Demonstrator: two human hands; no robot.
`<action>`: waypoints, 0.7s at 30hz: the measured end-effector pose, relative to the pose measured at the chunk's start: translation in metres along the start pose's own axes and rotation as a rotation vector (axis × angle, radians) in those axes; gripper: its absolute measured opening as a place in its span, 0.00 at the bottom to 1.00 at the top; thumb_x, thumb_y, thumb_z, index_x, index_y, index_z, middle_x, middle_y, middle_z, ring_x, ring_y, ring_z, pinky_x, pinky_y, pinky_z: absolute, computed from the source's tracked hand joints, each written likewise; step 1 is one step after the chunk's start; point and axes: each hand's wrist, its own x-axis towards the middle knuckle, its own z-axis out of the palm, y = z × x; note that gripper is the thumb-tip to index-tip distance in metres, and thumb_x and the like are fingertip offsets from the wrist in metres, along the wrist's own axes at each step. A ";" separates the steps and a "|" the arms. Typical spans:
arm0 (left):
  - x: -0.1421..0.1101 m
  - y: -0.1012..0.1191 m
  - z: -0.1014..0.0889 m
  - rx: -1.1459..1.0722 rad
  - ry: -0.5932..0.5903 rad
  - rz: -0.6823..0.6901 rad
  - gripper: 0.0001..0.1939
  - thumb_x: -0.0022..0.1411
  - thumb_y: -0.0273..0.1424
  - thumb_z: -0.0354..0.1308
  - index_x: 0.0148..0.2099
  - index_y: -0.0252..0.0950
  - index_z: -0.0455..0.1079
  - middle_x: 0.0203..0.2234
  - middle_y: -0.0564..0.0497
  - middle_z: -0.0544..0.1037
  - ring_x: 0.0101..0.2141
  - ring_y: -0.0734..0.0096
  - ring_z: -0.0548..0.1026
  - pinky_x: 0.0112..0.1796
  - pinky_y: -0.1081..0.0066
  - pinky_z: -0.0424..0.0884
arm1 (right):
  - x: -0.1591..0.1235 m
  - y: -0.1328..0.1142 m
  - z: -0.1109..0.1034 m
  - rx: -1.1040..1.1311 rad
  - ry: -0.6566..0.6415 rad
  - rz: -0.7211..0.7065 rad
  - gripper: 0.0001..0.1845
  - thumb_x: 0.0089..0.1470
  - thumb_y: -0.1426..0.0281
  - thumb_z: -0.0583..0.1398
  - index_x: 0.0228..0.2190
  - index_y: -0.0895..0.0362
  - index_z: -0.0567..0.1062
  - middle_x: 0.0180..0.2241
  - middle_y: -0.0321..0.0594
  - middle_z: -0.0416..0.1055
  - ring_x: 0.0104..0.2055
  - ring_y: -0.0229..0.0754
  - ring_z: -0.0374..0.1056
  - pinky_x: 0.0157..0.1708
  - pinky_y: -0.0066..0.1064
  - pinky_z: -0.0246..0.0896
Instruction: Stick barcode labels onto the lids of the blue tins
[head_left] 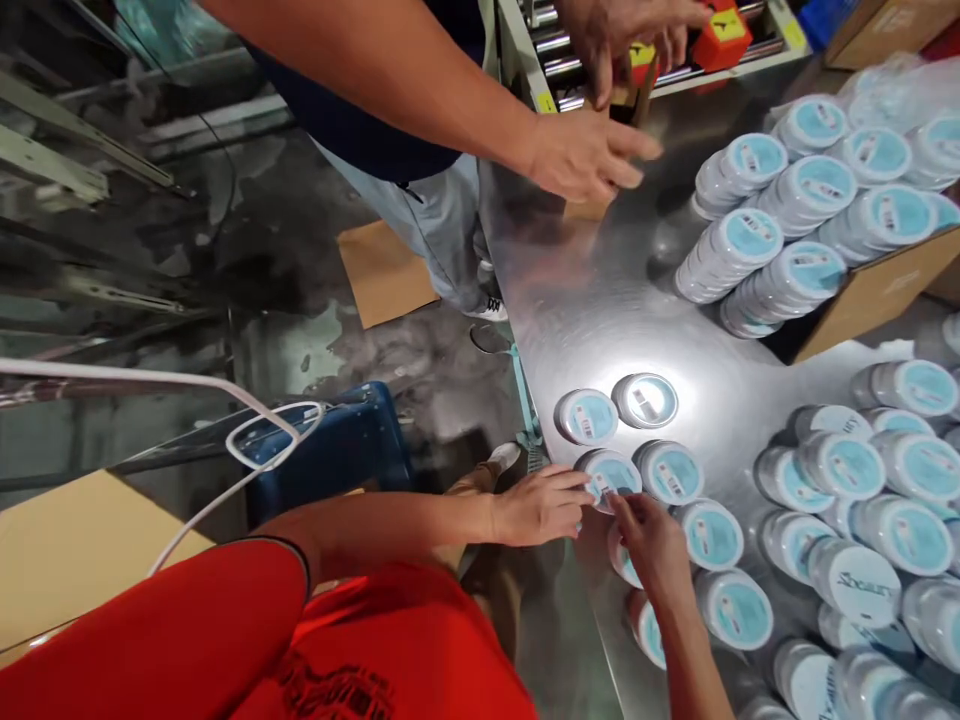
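Observation:
Round white containers with pale blue lids and small labels stand in rows and stacks on a steel table (559, 300). My left hand (538, 505) reaches in from the left, its fingertips against one container (611, 476) at the table's edge. My right hand (651, 548) comes up from below and pinches the rim of that same container. Its small label sits under my fingers, and I cannot tell if anything else is held. Other containers (670, 472) stand right next to my right hand. A co-worker's hands (589, 150) move above the table's far end, apart from mine.
A co-worker in a dark shirt (360, 100) stands beyond the table. A cardboard box (877, 290) sits among the stacks. Below the table's edge are a blue stool (330, 455), a white cable (150, 375) and a cardboard sheet (384, 272). A metal rack (675, 70) stands behind.

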 end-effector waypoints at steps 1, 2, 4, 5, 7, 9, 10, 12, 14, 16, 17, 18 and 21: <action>0.001 -0.002 0.002 0.036 0.005 0.027 0.15 0.74 0.35 0.54 0.38 0.35 0.77 0.55 0.47 0.79 0.61 0.57 0.68 0.60 0.60 0.61 | 0.001 -0.001 0.000 -0.014 -0.010 -0.015 0.26 0.48 0.43 0.55 0.26 0.52 0.74 0.27 0.45 0.79 0.32 0.50 0.74 0.35 0.37 0.61; 0.002 -0.005 0.004 0.055 0.016 0.041 0.15 0.74 0.34 0.53 0.39 0.34 0.77 0.56 0.46 0.78 0.62 0.57 0.68 0.61 0.60 0.61 | 0.002 -0.003 -0.001 -0.028 -0.019 -0.024 0.25 0.49 0.44 0.55 0.26 0.52 0.74 0.27 0.45 0.79 0.32 0.50 0.73 0.35 0.37 0.61; 0.003 -0.008 0.009 0.048 0.058 0.044 0.13 0.74 0.32 0.53 0.43 0.33 0.78 0.56 0.45 0.79 0.61 0.56 0.69 0.61 0.58 0.61 | 0.002 -0.004 -0.001 -0.058 -0.037 -0.023 0.23 0.51 0.45 0.55 0.26 0.52 0.74 0.27 0.44 0.79 0.31 0.49 0.73 0.35 0.36 0.60; 0.003 -0.009 0.012 0.033 0.077 0.041 0.12 0.73 0.31 0.54 0.44 0.33 0.78 0.55 0.44 0.79 0.61 0.55 0.70 0.60 0.57 0.62 | 0.003 -0.005 -0.001 -0.071 -0.045 -0.020 0.23 0.51 0.46 0.55 0.26 0.52 0.73 0.26 0.44 0.78 0.31 0.49 0.72 0.34 0.36 0.59; 0.004 -0.010 0.015 0.003 0.095 0.038 0.11 0.73 0.29 0.54 0.45 0.34 0.78 0.55 0.43 0.79 0.60 0.53 0.71 0.60 0.56 0.63 | 0.004 -0.005 -0.002 -0.097 -0.054 -0.019 0.22 0.51 0.47 0.55 0.25 0.52 0.73 0.25 0.43 0.78 0.30 0.48 0.71 0.33 0.36 0.59; 0.003 -0.012 0.017 -0.006 0.091 0.041 0.12 0.73 0.29 0.53 0.44 0.36 0.79 0.55 0.44 0.79 0.60 0.53 0.71 0.60 0.55 0.63 | 0.007 -0.005 -0.003 -0.122 -0.068 -0.032 0.21 0.52 0.48 0.55 0.25 0.52 0.73 0.25 0.42 0.77 0.29 0.47 0.70 0.34 0.35 0.58; 0.003 -0.012 0.016 0.002 0.084 0.044 0.13 0.73 0.29 0.52 0.44 0.36 0.79 0.56 0.45 0.79 0.61 0.53 0.71 0.60 0.55 0.62 | 0.009 -0.005 -0.004 -0.135 -0.079 -0.034 0.21 0.52 0.48 0.55 0.25 0.52 0.73 0.24 0.41 0.77 0.29 0.46 0.70 0.34 0.35 0.58; 0.003 -0.012 0.014 0.046 0.078 0.055 0.15 0.74 0.29 0.50 0.44 0.36 0.79 0.56 0.46 0.78 0.61 0.54 0.70 0.60 0.55 0.63 | 0.012 -0.004 -0.005 -0.164 -0.111 -0.023 0.21 0.52 0.49 0.54 0.25 0.52 0.74 0.24 0.41 0.77 0.29 0.46 0.71 0.34 0.35 0.57; 0.004 -0.012 0.011 0.125 0.059 0.080 0.16 0.75 0.29 0.49 0.46 0.36 0.79 0.57 0.47 0.78 0.61 0.55 0.70 0.59 0.55 0.63 | 0.015 -0.004 -0.006 -0.198 -0.135 -0.006 0.21 0.52 0.50 0.54 0.26 0.53 0.75 0.26 0.41 0.78 0.31 0.47 0.72 0.34 0.35 0.58; 0.004 -0.010 0.007 0.211 0.032 0.096 0.16 0.76 0.29 0.48 0.47 0.37 0.79 0.58 0.49 0.77 0.61 0.58 0.69 0.58 0.57 0.63 | 0.016 -0.005 -0.005 -0.241 -0.147 -0.002 0.20 0.53 0.51 0.54 0.27 0.53 0.74 0.27 0.43 0.79 0.32 0.48 0.73 0.35 0.35 0.58; 0.004 -0.010 0.006 0.248 0.016 0.103 0.16 0.75 0.29 0.49 0.46 0.38 0.79 0.60 0.50 0.76 0.61 0.58 0.69 0.57 0.58 0.64 | 0.015 -0.006 -0.004 -0.270 -0.147 -0.005 0.19 0.54 0.52 0.53 0.28 0.53 0.74 0.28 0.43 0.79 0.33 0.48 0.74 0.35 0.34 0.59; 0.004 -0.009 0.005 0.277 0.002 0.109 0.15 0.75 0.28 0.50 0.45 0.40 0.80 0.61 0.52 0.75 0.62 0.59 0.68 0.57 0.58 0.64 | 0.015 -0.009 -0.003 -0.306 -0.144 -0.011 0.18 0.56 0.54 0.52 0.28 0.53 0.73 0.29 0.45 0.79 0.34 0.48 0.74 0.34 0.34 0.59; 0.006 -0.009 0.002 0.293 -0.023 0.105 0.14 0.72 0.26 0.52 0.42 0.42 0.79 0.60 0.52 0.75 0.63 0.59 0.66 0.57 0.59 0.62 | 0.013 -0.016 0.000 -0.474 -0.107 -0.032 0.18 0.61 0.57 0.50 0.29 0.54 0.72 0.31 0.49 0.80 0.36 0.51 0.76 0.33 0.35 0.59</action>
